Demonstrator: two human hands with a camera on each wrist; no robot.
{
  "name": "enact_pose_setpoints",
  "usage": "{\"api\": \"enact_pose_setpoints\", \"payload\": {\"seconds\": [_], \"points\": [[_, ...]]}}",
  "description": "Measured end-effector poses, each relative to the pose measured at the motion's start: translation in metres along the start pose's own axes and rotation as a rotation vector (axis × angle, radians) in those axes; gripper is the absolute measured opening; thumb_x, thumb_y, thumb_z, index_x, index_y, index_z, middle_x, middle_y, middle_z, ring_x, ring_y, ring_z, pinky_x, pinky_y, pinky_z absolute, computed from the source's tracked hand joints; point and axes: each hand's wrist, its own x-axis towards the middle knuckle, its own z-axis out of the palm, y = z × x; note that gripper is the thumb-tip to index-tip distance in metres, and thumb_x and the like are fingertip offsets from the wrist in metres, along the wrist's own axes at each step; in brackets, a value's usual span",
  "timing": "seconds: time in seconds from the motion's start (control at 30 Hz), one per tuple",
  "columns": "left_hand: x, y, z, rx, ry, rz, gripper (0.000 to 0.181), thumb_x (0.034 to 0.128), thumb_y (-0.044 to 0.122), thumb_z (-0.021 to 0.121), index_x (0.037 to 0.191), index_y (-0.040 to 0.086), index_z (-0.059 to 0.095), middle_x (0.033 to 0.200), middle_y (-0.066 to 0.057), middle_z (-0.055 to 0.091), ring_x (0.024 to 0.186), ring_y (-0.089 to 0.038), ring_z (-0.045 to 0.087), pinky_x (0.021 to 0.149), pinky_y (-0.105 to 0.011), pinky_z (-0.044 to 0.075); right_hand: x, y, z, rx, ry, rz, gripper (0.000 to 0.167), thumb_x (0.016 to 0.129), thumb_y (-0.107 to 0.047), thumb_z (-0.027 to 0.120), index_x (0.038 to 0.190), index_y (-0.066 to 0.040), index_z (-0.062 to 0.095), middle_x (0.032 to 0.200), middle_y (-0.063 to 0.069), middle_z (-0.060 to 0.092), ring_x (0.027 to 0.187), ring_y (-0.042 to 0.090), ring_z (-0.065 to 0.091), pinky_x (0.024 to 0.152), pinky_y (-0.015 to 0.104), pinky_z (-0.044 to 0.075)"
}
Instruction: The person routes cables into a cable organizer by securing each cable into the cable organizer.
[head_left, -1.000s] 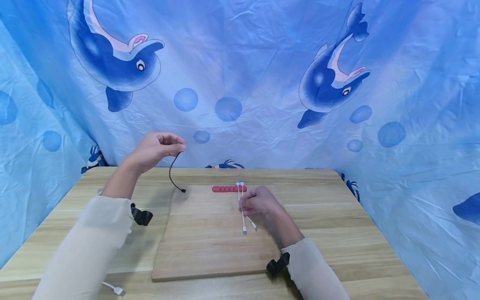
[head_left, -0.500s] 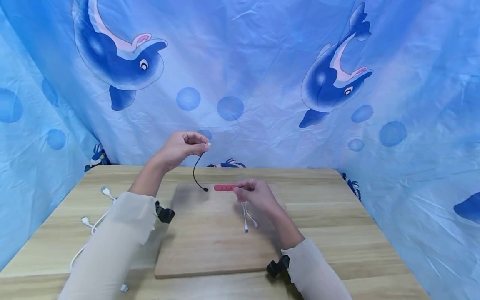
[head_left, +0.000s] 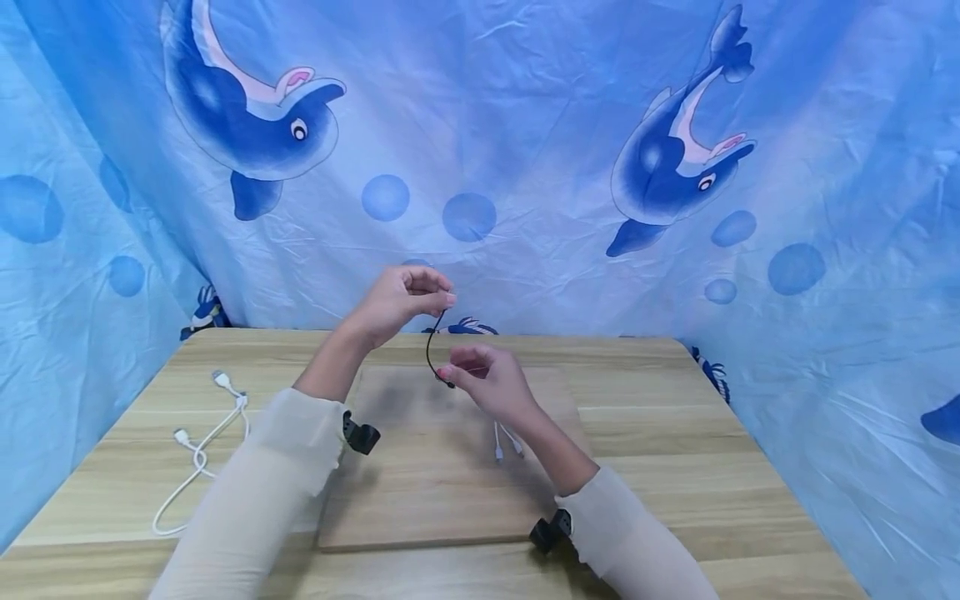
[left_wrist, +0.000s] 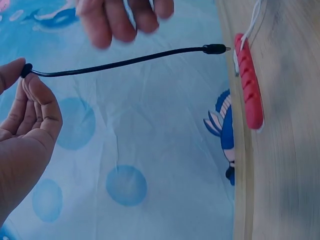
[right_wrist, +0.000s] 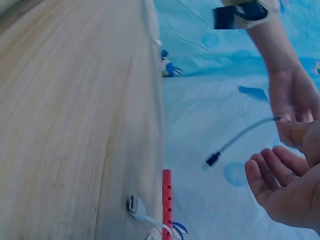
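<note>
Thumb and fingers of my left hand [head_left: 405, 302] pinch one end of a short black cable [head_left: 429, 343], which hangs down with its black plug near my right thumb. My right hand [head_left: 495, 387] hovers above the board with fingers loosely bent; the wrist views show the plug free of it. Most of the red slotted strip is hidden behind that hand in the head view. In the left wrist view the strip [left_wrist: 251, 87] lies near the board's edge, a white cable [left_wrist: 254, 19] over one end. Two white plugs [head_left: 507, 446] lie below my right hand.
The wooden board [head_left: 420, 492] lies on a wooden table [head_left: 660, 467]. Left of it, beside my left sleeve, white cables [head_left: 174, 500] lie loosely looped. A blue dolphin-print curtain [head_left: 525, 275] hangs behind the table.
My left hand has moved right with the black cable, bringing it over the strip. My right hand has moved up and left from the white cables, and the left-side cables are less covered by my arm.
</note>
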Motion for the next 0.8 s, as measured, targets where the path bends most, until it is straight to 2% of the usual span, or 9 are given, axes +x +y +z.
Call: {"api": "enact_pose_setpoints", "payload": {"seconds": [0.13,0.27,0.43,0.57,0.7,0.8], "points": [[0.002,0.001,0.008,-0.004,-0.012,0.015,0.027,0.0919,0.018,0.079,0.112,0.002,0.069,0.099,-0.009,0.070,0.090,-0.026,0.065,0.086,-0.038,0.055,0.004,-0.002,0.005,-0.025,0.008,-0.058,0.033,0.094,-0.022,0.077,0.119,-0.002,0.071,0.109,0.008,0.075,0.097,0.019,0.073,0.086,0.035,0.059],[0.003,0.000,0.014,0.022,-0.016,0.020,0.026,0.0920,0.021,0.079,0.112,0.006,0.070,0.103,-0.010,0.070,0.099,-0.034,0.066,0.087,-0.036,0.055,0.005,-0.002,0.008,-0.034,0.007,-0.121,0.023,0.100,-0.019,0.069,0.114,0.000,0.070,0.102,0.012,0.075,0.094,0.022,0.075,0.085,0.037,0.059],[0.005,-0.003,0.020,0.038,-0.022,0.012,0.026,0.0925,0.023,0.078,0.111,0.007,0.068,0.105,-0.011,0.069,0.099,-0.028,0.066,0.089,-0.037,0.054,0.002,0.000,0.008,-0.130,0.065,-0.156,0.018,0.105,-0.018,0.061,0.106,-0.003,0.071,0.093,0.008,0.074,0.085,0.015,0.073,0.078,0.030,0.059],[0.005,-0.007,0.022,0.032,-0.019,0.010,0.025,0.0929,0.021,0.078,0.109,0.006,0.067,0.105,-0.010,0.069,0.099,-0.027,0.066,0.089,-0.037,0.053,-0.002,0.002,0.008,-0.199,0.116,-0.144,0.015,0.105,-0.016,0.061,0.100,-0.005,0.070,0.085,0.006,0.069,0.077,0.012,0.063,0.071,0.027,0.055],[0.007,-0.013,0.022,0.027,-0.015,-0.006,0.024,0.0931,0.020,0.078,0.109,0.006,0.067,0.106,-0.010,0.069,0.102,-0.029,0.066,0.089,-0.037,0.053,-0.006,0.004,0.009,-0.185,0.127,-0.110,0.013,0.104,-0.014,0.062,0.101,-0.004,0.068,0.083,0.006,0.067,0.074,0.015,0.059,0.066,0.027,0.053],[0.008,-0.017,0.023,0.037,-0.012,-0.023,0.025,0.0934,0.022,0.078,0.109,0.006,0.067,0.106,-0.010,0.068,0.102,-0.029,0.066,0.086,-0.037,0.053,-0.010,0.007,0.010,-0.153,0.125,-0.045,0.014,0.104,-0.015,0.062,0.107,-0.003,0.068,0.086,0.005,0.068,0.075,0.015,0.061,0.065,0.026,0.053]]}}
